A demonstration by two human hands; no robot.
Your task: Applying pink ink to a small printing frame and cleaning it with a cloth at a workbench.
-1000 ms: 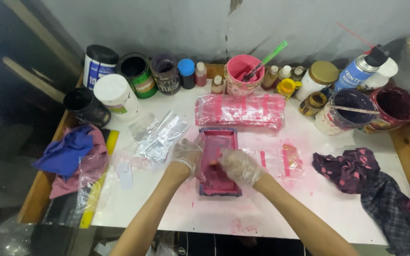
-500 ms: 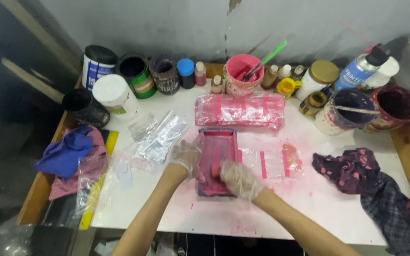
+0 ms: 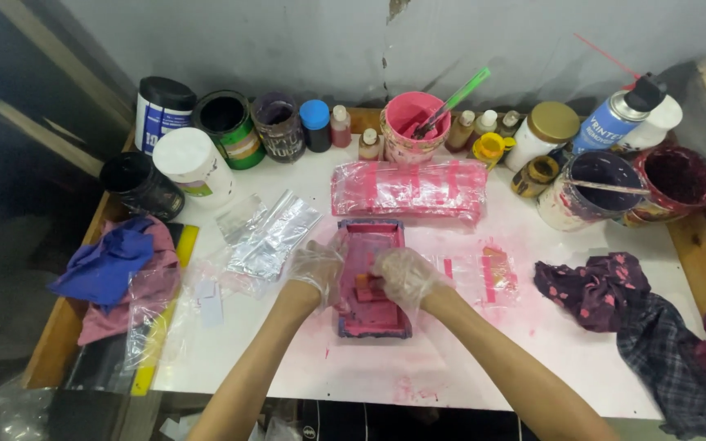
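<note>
Change: right hand (image 3: 406, 276) has moved from the near right edge of the tray to over its middle; left hand (image 3: 318, 268) has stayed at the tray's left rim.
Bench (image 3: 484, 359): white top, smeared with pink powder around the middle and near edge.
Rags: dark spotted cloth (image 3: 594, 286) at right; blue cloth (image 3: 108, 265) on a pink one at left.
Stack of pink packets (image 3: 408, 188): in clear wrap, lying just beyond the tray's far end.
Pink tray (image 3: 373, 278): rectangular, stained pink, at bench centre, long side running near to far.
Clear bags (image 3: 267, 237): crumpled, left of the tray, near the left hand.
Pink bucket (image 3: 413, 126): far centre, green-handled tool standing in it.
Cans and jars: a row along the far edge, including a white-lidded tub (image 3: 192, 163) at left and a spray can (image 3: 618, 118) at right.
Left hand: clear glove, grip curled against the tray's left rim; cannot tell whether clamped.
Right hand: clear glove, fingers bent down together onto a small pink block (image 3: 367, 286) inside the tray.
Small pink packet (image 3: 496, 273): on the bench right of the tray.
</note>
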